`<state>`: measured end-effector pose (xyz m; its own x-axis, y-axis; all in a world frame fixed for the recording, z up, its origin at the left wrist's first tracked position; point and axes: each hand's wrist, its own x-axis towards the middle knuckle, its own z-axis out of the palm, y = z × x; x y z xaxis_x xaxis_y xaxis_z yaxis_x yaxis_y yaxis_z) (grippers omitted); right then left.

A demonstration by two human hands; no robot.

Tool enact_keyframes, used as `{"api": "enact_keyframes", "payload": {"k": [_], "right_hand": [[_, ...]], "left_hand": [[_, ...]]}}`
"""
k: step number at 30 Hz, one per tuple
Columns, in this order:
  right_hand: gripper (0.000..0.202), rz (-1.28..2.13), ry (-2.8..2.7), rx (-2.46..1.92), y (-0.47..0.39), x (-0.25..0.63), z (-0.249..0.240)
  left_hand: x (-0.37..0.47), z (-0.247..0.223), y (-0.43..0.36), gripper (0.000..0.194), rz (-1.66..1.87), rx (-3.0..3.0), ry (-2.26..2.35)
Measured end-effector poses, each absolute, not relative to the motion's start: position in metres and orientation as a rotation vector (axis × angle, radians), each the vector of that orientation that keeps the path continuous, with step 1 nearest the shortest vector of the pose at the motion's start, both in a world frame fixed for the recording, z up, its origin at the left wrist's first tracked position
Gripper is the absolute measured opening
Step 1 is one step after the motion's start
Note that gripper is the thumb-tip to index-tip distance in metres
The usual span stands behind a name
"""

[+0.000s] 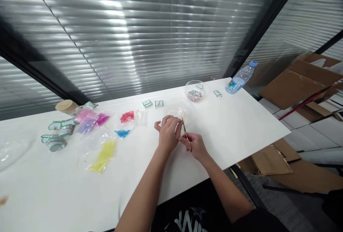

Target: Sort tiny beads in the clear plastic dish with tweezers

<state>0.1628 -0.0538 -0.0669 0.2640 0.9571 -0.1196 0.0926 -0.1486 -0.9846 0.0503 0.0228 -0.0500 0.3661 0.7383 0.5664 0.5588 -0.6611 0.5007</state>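
My right hand is closed on a small pair of scissors, whose blades point up and away from me. Close beside the blades is my left hand, its thumb and fingertips brought together; whatever they pinch is too small to make out. Both hands are at the near edge of a clear shallow bowl. Behind it to the right, another clear bowl holds multicoloured beads.
On the white table, bags of red, blue and yellow beads lie left. Further left are wrapped rolls and a wooden-topped jar. A water bottle stands back right; cardboard boxes lie beyond.
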Motion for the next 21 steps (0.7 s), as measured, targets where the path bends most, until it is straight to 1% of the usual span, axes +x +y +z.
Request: {"api": "enact_keyframes", "payload": {"k": [5,13,21], "right_hand": [[0.045,1.106,-1.018,-1.462,-0.052,0.164,-0.066],[0.055,1.222,-1.023,-1.389,-0.048,0.169,-0.065],[0.048,1.291,-1.008,-1.429,-0.045,0.180,-0.054]], "left_hand": [[0.053,-0.052,0.023,0.010,1.146,2.374,1.199],[0.055,-0.051,0.020,0.012,1.100,2.277,1.328],[0.049,-0.051,0.021,0.013,1.112,2.235,1.333]]}}
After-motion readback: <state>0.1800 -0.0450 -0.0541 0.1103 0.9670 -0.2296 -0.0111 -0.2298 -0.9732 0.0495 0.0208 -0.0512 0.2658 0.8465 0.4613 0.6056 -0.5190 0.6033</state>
